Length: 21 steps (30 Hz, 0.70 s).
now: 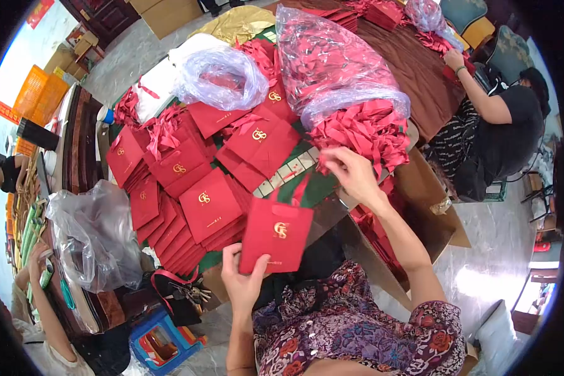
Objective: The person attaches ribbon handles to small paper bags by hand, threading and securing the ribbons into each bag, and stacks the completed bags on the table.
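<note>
A small red paper gift bag (279,235) with a gold logo is in my left hand (242,279), thumb on its front and fingers behind its lower left corner. A red ribbon handle (301,189) sticks up from the bag's top. Up and to the right, my right hand (351,172) has its fingers bent together at the edge of a heap of red ribbons (360,135), seemingly pinching one; the fingertips are partly hidden. The ribbons spill from a large clear plastic bag (332,59). Stacks of similar red gift bags (210,203) lie left of the held one.
An open cardboard box (423,213) with red items stands under my right forearm. Crumpled clear plastic (94,235) lies at left, above a blue stool (163,341). A person (501,125) sits at the far right; another person's arm (47,307) shows at lower left.
</note>
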Available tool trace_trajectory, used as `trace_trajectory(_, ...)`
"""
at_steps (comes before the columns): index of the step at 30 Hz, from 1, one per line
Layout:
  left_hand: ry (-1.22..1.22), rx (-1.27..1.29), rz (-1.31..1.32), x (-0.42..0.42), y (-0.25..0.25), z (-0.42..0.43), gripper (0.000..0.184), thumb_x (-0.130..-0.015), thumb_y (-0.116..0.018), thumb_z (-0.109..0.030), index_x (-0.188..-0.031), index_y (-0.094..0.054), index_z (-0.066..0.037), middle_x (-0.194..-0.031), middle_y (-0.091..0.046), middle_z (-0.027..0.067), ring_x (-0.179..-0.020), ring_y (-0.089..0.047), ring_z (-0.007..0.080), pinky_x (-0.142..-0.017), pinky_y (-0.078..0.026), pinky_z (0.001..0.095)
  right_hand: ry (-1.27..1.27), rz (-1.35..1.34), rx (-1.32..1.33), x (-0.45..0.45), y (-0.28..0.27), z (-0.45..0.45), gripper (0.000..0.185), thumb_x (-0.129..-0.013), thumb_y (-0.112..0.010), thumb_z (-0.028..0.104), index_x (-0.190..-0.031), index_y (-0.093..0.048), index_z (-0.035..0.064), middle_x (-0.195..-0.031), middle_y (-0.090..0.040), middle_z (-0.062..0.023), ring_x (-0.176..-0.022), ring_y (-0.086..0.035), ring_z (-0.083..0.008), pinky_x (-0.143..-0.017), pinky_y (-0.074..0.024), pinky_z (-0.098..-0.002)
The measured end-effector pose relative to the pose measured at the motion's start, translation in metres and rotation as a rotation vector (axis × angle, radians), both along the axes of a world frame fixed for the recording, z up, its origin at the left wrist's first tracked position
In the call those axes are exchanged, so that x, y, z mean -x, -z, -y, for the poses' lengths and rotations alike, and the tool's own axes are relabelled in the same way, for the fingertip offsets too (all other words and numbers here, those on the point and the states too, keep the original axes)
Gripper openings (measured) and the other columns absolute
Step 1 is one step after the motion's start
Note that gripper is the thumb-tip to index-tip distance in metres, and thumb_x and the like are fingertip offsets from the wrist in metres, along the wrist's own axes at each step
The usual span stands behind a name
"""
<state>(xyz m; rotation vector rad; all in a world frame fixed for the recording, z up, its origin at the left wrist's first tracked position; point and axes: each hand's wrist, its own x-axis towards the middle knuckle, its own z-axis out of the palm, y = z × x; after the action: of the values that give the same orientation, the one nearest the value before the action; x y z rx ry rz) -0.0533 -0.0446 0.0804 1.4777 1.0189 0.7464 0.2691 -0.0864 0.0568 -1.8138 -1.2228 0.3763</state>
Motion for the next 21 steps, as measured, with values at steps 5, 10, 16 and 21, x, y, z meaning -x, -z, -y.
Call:
trace_trajectory(5,-0.087,-0.377,-0.146,-0.021,-0.015,0.013,0.028,-0.078,-0.075,0.004,-0.099,-0.058,-0.002,-0.091,-0.064,0.0071,-0.083,-0.062,0.0166,-0.072,-0.052,0.0310,-0.076,0.497,0.131,0.001,0.022,0.037,0.020,-0.078,-0.074,0.012,-0.097,-0.070,0.0085,-0.091,-0.062,-0.0067,-0.090,-0.059,-0.0292,-0.078,-0.0486,-0.0425)
trace_trajectory(10,0.275,-0.824,-0.260,-0.062,0.008,0.042,0.047,-0.058,-0.072,0.003,-0.102,-0.065,-0.010,-0.091,-0.058,0.0093,-0.081,-0.060,0.0306,-0.070,-0.049,0.0407,-0.016,0.641,0.097,0.007,0.055,0.040,0.016,-0.075,-0.074,0.011,-0.088,-0.065,0.0107,-0.093,-0.060,-0.0038,-0.093,-0.056,-0.0261,-0.079,-0.0482,-0.0395)
trace_trajectory(16,0.430,-0.723,-0.549,-0.100,0.061,0.071,0.057,-0.065,-0.080,-0.011,-0.118,-0.060,-0.010,-0.103,-0.055,0.0095,-0.093,-0.056,0.0297,-0.077,-0.046,0.0408,-0.061,0.269,0.016,0.034,0.024,0.045,0.010,-0.085,-0.067,0.003,-0.093,-0.062,0.0034,-0.088,-0.062,-0.0104,-0.086,-0.058,-0.0310,-0.076,-0.0472,-0.0407)
trace_trajectory(21,0.319,-0.656,-0.429,-0.103,0.058,0.040,0.069,-0.072,-0.084,-0.024,-0.131,-0.054,-0.006,-0.120,-0.054,0.0150,-0.105,-0.052,0.0348,-0.087,-0.044,0.0447,-0.075,0.192,0.051,0.055,0.020,0.046,0.011,-0.084,-0.071,0.007,-0.093,-0.065,0.0054,-0.088,-0.063,-0.0102,-0.085,-0.060,-0.0309,-0.073,-0.0481,-0.0406)
